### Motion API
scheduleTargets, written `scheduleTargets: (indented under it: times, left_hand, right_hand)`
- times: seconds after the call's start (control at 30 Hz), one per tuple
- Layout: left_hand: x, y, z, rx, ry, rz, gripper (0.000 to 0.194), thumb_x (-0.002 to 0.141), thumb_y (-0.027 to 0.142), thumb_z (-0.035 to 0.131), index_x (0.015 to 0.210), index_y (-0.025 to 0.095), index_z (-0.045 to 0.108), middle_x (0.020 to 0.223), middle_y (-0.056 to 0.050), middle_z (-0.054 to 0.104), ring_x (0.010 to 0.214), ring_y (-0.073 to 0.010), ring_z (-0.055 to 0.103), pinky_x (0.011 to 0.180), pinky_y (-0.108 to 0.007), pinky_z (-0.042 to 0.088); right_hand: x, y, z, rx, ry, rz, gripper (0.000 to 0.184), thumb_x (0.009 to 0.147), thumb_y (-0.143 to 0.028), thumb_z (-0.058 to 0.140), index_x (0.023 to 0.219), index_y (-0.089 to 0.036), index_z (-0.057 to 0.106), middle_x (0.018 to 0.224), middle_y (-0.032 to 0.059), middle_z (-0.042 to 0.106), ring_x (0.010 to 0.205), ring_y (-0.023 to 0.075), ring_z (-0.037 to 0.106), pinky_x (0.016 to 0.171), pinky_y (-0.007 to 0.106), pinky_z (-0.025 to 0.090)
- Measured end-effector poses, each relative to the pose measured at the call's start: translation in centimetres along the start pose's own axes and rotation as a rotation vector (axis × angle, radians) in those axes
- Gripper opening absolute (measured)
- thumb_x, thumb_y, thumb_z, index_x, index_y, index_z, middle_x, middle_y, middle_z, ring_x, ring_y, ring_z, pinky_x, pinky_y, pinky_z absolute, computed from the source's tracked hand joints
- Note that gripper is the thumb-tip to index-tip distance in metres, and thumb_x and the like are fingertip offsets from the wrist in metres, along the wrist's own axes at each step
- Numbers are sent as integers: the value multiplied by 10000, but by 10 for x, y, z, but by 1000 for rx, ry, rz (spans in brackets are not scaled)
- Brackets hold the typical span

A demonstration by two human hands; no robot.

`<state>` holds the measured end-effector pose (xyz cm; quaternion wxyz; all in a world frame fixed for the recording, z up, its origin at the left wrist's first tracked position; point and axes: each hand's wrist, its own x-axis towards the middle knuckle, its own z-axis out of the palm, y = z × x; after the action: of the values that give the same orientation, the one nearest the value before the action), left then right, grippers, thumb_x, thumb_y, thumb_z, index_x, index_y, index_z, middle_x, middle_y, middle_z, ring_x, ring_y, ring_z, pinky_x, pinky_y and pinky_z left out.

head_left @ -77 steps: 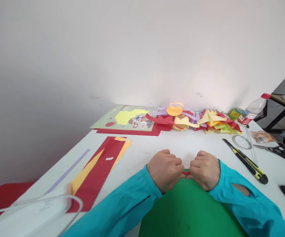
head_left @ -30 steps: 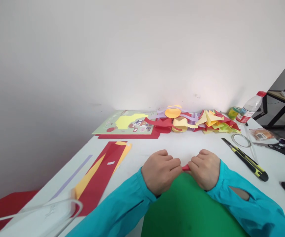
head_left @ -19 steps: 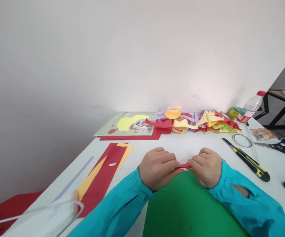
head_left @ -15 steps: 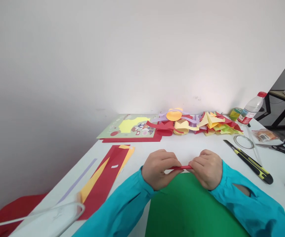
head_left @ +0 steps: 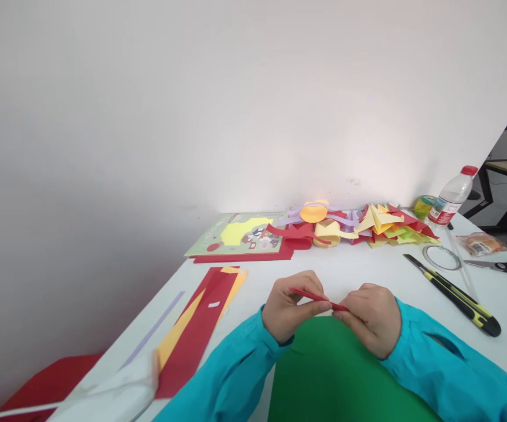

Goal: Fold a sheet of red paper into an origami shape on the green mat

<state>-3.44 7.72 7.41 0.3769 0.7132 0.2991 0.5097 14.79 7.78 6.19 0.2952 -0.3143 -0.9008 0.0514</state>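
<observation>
Both my hands meet at the centre of the white table [head_left: 367, 272], just beyond a green sheet of paper [head_left: 341, 375]. My left hand [head_left: 291, 305] and my right hand [head_left: 370, 316] pinch the two ends of a thin red paper strip [head_left: 319, 299]. The strip slants slightly, its left end higher. Fingers of both hands are curled and closed on it. Teal sleeves cover both my forearms.
Red and yellow paper sheets [head_left: 200, 328] and a lilac strip [head_left: 154, 331] lie left. A craft booklet [head_left: 240, 233] and a pile of folded coloured paper [head_left: 354, 223] sit by the wall. Right: utility knife [head_left: 455, 293], tape ring [head_left: 441, 257], scissors [head_left: 506, 265], water bottle [head_left: 453, 196].
The red strip has been drawn out longer between my hands, which have moved apart; my left hand has lifted its end. The view has shifted slightly.
</observation>
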Motion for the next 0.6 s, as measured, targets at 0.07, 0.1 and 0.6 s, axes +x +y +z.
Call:
scheduleTargets:
  times: [0.07, 0.1, 0.6]
  left_hand:
    - [0, -1, -1, -55, -3, -15, 260, 708, 357, 672, 602, 130, 604, 602, -47, 573, 575, -134, 541, 522, -285, 466]
    - [0, -2, -2, -87, -10, -22, 223, 693, 320, 691, 600, 132, 616, 607, -49, 581, 581, -136, 545, 531, -285, 464]
    - [1, -16, -4, -387, 135, -120, 83, 686, 218, 695, 629, 161, 677, 625, -23, 550, 583, -123, 491, 557, -277, 378]
  right_hand:
    - [0, 1, 0, -7, -15, -10, 381, 911, -313, 325, 653, -175, 569, 559, -9, 584, 474, 95, 430, 541, 261, 256]
    - [0, 1, -1, -13, -27, -21, 369, 910, -306, 334, 660, -174, 571, 566, -8, 586, 477, 93, 433, 544, 260, 256]
    - [-3, -5, 7, 6, 61, 125, 459, 920, -368, 286, 623, -177, 580, 531, -5, 555, 480, 101, 424, 537, 263, 244]
